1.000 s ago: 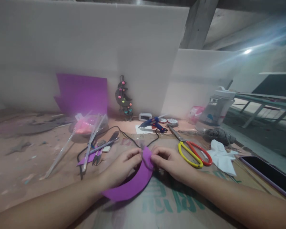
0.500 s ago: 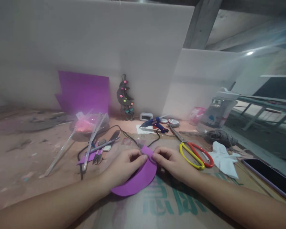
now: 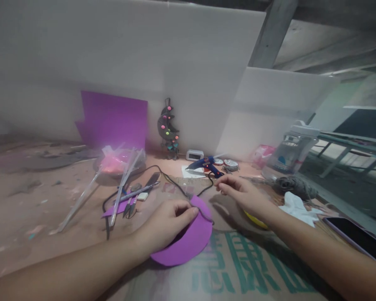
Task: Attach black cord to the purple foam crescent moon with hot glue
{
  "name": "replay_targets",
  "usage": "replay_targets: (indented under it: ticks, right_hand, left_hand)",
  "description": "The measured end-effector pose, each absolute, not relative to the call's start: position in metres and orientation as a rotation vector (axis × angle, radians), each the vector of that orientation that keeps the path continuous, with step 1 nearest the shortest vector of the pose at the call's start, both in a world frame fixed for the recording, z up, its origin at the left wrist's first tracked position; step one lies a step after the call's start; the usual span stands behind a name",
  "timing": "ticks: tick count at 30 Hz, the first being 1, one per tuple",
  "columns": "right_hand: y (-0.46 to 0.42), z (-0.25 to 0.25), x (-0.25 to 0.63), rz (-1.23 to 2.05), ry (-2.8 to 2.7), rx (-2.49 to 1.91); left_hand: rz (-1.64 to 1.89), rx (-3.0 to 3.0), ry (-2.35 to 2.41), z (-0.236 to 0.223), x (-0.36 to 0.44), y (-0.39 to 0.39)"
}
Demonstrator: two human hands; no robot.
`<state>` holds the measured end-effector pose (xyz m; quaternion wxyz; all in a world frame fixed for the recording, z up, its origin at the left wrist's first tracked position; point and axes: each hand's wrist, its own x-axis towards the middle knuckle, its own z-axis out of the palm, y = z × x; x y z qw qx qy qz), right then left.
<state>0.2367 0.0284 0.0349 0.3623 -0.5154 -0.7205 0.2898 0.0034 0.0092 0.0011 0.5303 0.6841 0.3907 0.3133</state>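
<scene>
My left hand (image 3: 171,217) pinches the upper part of a rounded purple sheet piece (image 3: 191,242). A thin dark cord (image 3: 205,215) lies across the top of that piece, running from under my left thumb to its right edge. My right hand (image 3: 240,191) is in the air with nothing in it, thumb and fingers slightly apart. Its fingertips are just in front of the handle of a blue glue gun (image 3: 203,163). Beneath my right forearm shows only a bit of the scissors' yellow handle (image 3: 255,220); the rest is hidden.
A dark crescent ornament (image 3: 166,127) with coloured balls stands at the back, near larger purple sheets (image 3: 115,119). Glue sticks (image 3: 81,200), a pen (image 3: 141,190) and a white eraser (image 3: 142,196) lie left. Grey yarn (image 3: 294,187), a tissue (image 3: 296,207) and a phone (image 3: 359,238) are right.
My right hand has let go of the purple piece and moved up and right toward the glue gun, now covering most of the scissors. My left hand still holds the piece.
</scene>
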Motion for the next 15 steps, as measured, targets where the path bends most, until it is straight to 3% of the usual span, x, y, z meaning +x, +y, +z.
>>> replay_targets:
  ticks: [7,15]
  right_hand:
    - [0.047,0.044,0.279,0.297,-2.023,-1.453]
    - [0.074,0.036,0.287,0.12,-1.996,-1.536]
  left_hand:
    - [0.754,1.642,0.933,-0.001,0.004,0.011]
    - [0.757,1.687,0.902,-0.001,0.005,0.009]
